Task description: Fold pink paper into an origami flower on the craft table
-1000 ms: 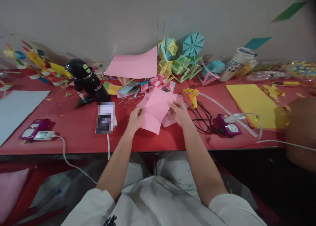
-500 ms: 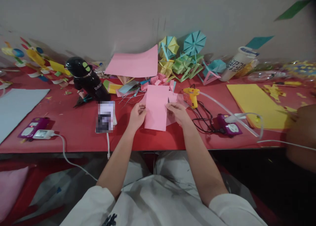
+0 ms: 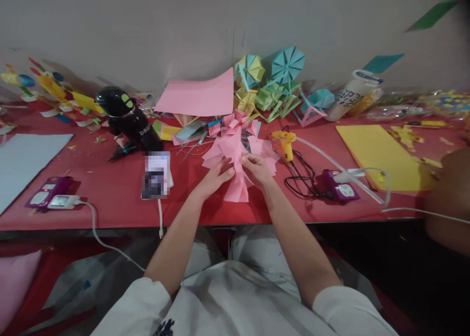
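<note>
A pink paper sheet [image 3: 238, 186], crumpled narrow along its middle and flared at its lower end, stands between my hands. My left hand [image 3: 219, 175] is at its left side, thumb and fingers bent around the paper's edge. On the right side my right hand [image 3: 254, 167] pinches the same sheet between thumb and fingers. More pink paper pieces [image 3: 270, 152] lie spread beneath and behind it. Just to the right rests a yellow glue gun [image 3: 285, 144].
A phone [image 3: 156, 175] and a black bottle [image 3: 137, 125] are on the left. Folded paper shapes [image 3: 288, 65] stand along the wall. Purple power sockets [image 3: 341, 185] with cables lie at right, near yellow sheets [image 3: 378, 155]. A person's arm [image 3: 450, 199] shows at far right.
The flat pink sheet has been squeezed together along its middle. Both hands have come closer to each other, my left hand moving right. Pink pieces behind the sheet now show more.
</note>
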`<state>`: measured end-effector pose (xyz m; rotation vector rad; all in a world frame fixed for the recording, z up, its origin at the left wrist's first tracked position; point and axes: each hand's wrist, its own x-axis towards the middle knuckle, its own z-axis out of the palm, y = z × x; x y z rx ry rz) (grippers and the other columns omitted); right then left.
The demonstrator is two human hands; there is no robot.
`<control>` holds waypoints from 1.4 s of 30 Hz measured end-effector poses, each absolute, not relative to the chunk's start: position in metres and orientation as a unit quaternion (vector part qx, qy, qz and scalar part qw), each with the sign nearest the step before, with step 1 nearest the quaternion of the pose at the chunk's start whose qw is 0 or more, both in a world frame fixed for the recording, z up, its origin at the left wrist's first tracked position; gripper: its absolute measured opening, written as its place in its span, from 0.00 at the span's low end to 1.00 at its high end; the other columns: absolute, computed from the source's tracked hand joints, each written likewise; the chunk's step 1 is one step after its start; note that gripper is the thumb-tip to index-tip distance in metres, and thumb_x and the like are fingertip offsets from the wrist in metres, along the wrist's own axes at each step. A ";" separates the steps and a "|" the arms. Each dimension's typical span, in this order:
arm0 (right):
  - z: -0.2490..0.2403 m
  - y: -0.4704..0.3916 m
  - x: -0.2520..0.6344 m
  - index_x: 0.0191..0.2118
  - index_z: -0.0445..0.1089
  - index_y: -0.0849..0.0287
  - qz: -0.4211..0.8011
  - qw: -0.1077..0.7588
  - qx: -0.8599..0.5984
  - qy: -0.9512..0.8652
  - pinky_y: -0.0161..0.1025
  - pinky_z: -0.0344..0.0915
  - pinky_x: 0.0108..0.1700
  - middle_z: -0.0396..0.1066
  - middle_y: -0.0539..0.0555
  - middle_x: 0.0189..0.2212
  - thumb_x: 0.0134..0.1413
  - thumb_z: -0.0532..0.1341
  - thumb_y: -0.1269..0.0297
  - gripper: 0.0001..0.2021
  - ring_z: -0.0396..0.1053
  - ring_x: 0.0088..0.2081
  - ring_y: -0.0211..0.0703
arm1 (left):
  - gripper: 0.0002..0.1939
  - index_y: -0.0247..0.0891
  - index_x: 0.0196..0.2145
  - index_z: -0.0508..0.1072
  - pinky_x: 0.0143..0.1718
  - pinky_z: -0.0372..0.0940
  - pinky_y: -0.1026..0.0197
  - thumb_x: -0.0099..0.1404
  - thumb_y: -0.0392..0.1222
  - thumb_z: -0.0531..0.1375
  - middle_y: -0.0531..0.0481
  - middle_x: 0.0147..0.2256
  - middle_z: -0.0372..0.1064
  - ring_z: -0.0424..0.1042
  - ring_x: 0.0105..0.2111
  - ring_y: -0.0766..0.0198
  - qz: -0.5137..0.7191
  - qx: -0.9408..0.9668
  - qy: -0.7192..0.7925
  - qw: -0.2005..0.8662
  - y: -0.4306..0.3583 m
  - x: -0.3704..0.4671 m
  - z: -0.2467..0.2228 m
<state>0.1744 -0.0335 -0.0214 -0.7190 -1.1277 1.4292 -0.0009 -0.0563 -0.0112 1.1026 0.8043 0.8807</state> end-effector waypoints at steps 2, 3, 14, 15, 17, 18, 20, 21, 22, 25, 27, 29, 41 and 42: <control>-0.022 -0.033 0.175 0.22 0.69 0.58 0.593 0.554 -0.308 -0.497 0.34 0.56 0.31 0.60 0.46 0.23 0.47 0.69 0.52 0.16 0.57 0.26 0.33 | 0.46 0.37 0.64 0.59 0.64 0.51 0.43 0.52 0.55 0.69 0.35 0.66 0.52 0.52 0.65 0.42 0.377 0.514 0.377 0.672 -0.060 0.001 -0.006; -0.023 -0.033 0.175 0.22 0.69 0.58 0.588 0.550 -0.310 -0.505 0.34 0.56 0.30 0.60 0.46 0.22 0.47 0.69 0.51 0.17 0.56 0.25 0.33 | 0.48 0.37 0.65 0.57 0.64 0.50 0.43 0.51 0.53 0.70 0.34 0.67 0.50 0.51 0.66 0.42 0.369 0.519 0.390 0.665 -0.061 0.002 -0.003; -0.014 -0.037 0.175 0.20 0.64 0.58 0.586 0.544 -0.364 -0.478 0.35 0.53 0.27 0.57 0.46 0.20 0.44 0.69 0.50 0.20 0.53 0.23 0.32 | 0.34 0.41 0.54 0.69 0.52 0.64 0.50 0.46 0.36 0.66 0.46 0.47 0.75 0.71 0.51 0.48 0.397 0.368 0.314 0.780 -0.070 0.002 0.009; -0.011 -0.038 0.177 0.21 0.64 0.58 0.581 0.549 -0.378 -0.468 0.35 0.54 0.28 0.57 0.46 0.21 0.44 0.69 0.50 0.19 0.54 0.24 0.32 | 0.33 0.39 0.52 0.71 0.49 0.66 0.51 0.45 0.36 0.64 0.46 0.44 0.76 0.73 0.48 0.49 0.407 0.341 0.318 0.786 -0.069 -0.004 0.008; -0.007 -0.038 0.183 0.23 0.64 0.57 0.578 0.552 -0.402 -0.447 0.35 0.56 0.30 0.57 0.46 0.22 0.44 0.69 0.52 0.17 0.55 0.25 0.34 | 0.31 0.37 0.47 0.73 0.41 0.69 0.54 0.41 0.35 0.60 0.47 0.39 0.77 0.75 0.42 0.50 0.437 0.291 0.334 0.783 -0.065 -0.016 0.008; -0.006 -0.038 0.186 0.23 0.64 0.57 0.576 0.557 -0.407 -0.437 0.36 0.57 0.31 0.57 0.46 0.22 0.45 0.68 0.53 0.16 0.56 0.26 0.34 | 0.32 0.36 0.46 0.73 0.38 0.69 0.55 0.39 0.34 0.58 0.47 0.38 0.77 0.76 0.41 0.50 0.448 0.279 0.343 0.777 -0.063 -0.021 0.008; -0.007 -0.037 0.190 0.23 0.63 0.56 0.570 0.573 -0.409 -0.424 0.35 0.58 0.32 0.58 0.46 0.22 0.46 0.67 0.55 0.14 0.57 0.27 0.35 | 0.32 0.35 0.45 0.73 0.37 0.69 0.55 0.37 0.33 0.57 0.47 0.37 0.77 0.76 0.40 0.51 0.444 0.279 0.372 0.766 -0.058 -0.028 0.009; -0.009 -0.036 0.191 0.23 0.63 0.56 0.570 0.576 -0.408 -0.421 0.35 0.59 0.33 0.58 0.46 0.22 0.46 0.67 0.56 0.14 0.58 0.27 0.36 | 0.30 0.34 0.44 0.73 0.37 0.69 0.54 0.38 0.32 0.57 0.47 0.37 0.77 0.76 0.39 0.51 0.449 0.291 0.387 0.751 -0.056 -0.030 0.009; -0.011 -0.035 0.193 0.23 0.63 0.56 0.571 0.576 -0.406 -0.421 0.35 0.60 0.33 0.59 0.47 0.23 0.45 0.66 0.56 0.13 0.58 0.27 0.36 | 0.27 0.33 0.42 0.74 0.38 0.69 0.53 0.39 0.33 0.58 0.46 0.35 0.77 0.76 0.38 0.51 0.448 0.299 0.407 0.738 -0.055 -0.031 0.010; -0.016 -0.032 0.197 0.24 0.64 0.55 0.577 0.572 -0.402 -0.423 0.35 0.60 0.33 0.61 0.47 0.23 0.45 0.66 0.57 0.12 0.60 0.28 0.36 | 0.20 0.32 0.38 0.75 0.38 0.69 0.52 0.44 0.37 0.65 0.44 0.33 0.76 0.76 0.35 0.52 0.454 0.332 0.478 0.675 -0.051 -0.032 0.009; -0.019 -0.031 0.203 0.25 0.64 0.55 0.570 0.569 -0.414 -0.425 0.35 0.60 0.33 0.61 0.47 0.24 0.45 0.66 0.57 0.11 0.60 0.28 0.36 | 0.20 0.31 0.38 0.76 0.38 0.68 0.53 0.46 0.42 0.68 0.43 0.34 0.77 0.75 0.35 0.53 0.467 0.372 0.520 0.611 -0.050 -0.035 0.006; -0.020 -0.031 0.212 0.25 0.65 0.55 0.550 0.560 -0.437 -0.438 0.35 0.60 0.32 0.62 0.46 0.24 0.44 0.67 0.57 0.11 0.60 0.27 0.36 | 0.20 0.31 0.37 0.77 0.37 0.68 0.55 0.48 0.46 0.69 0.42 0.36 0.77 0.75 0.36 0.54 0.479 0.417 0.545 0.547 -0.050 -0.041 0.002; -0.026 -0.044 0.234 0.34 0.72 0.55 0.504 0.484 -0.500 -0.511 0.36 0.64 0.31 0.71 0.49 0.28 0.41 0.71 0.53 0.15 0.66 0.29 0.37 | 0.23 0.32 0.37 0.77 0.35 0.68 0.54 0.43 0.46 0.71 0.45 0.30 0.77 0.75 0.29 0.56 0.441 0.358 0.510 0.646 -0.062 -0.056 -0.002; -0.025 -0.045 0.233 0.35 0.72 0.55 0.527 0.484 -0.484 -0.504 0.36 0.65 0.33 0.72 0.49 0.30 0.41 0.71 0.54 0.15 0.67 0.30 0.38 | 0.22 0.32 0.36 0.76 0.35 0.68 0.54 0.43 0.46 0.71 0.45 0.29 0.76 0.75 0.29 0.56 0.440 0.349 0.513 0.649 -0.062 -0.056 -0.001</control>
